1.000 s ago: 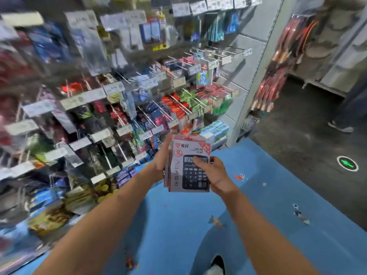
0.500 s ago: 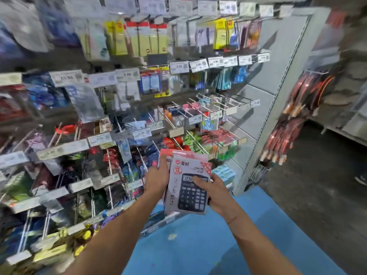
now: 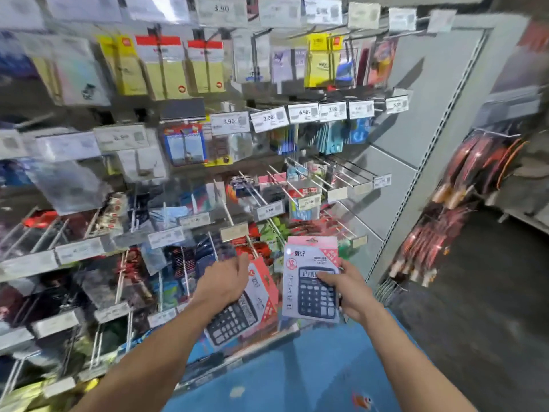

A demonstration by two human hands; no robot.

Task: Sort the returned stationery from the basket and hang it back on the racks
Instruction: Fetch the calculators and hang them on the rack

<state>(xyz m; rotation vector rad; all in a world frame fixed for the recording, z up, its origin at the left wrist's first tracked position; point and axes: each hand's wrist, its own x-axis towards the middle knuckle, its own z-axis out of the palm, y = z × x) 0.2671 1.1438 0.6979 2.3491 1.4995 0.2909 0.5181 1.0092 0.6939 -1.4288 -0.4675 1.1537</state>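
I hold two boxed calculators in front of the peg rack (image 3: 341,179). My right hand (image 3: 347,289) grips one pink-and-white calculator pack (image 3: 309,263) upright by its right edge, thumb across the dark keypad picture. My left hand (image 3: 222,281) holds the second calculator pack (image 3: 255,298) from above, and that pack is tilted to the left. The two packs are apart, side by side. The basket is out of view.
Rows of metal hooks with price tags (image 3: 303,113) carry sticky notes, pens and small packets. Several hooks at mid right (image 3: 350,171) are nearly bare. A grey end panel (image 3: 416,138) closes the rack on the right, with red goods (image 3: 463,185) hanging beyond. Blue floor (image 3: 297,376) lies below.
The two calculator packs were stacked together in both hands; now they are split, one in each hand. My view has lifted and drawn closer to the rack.
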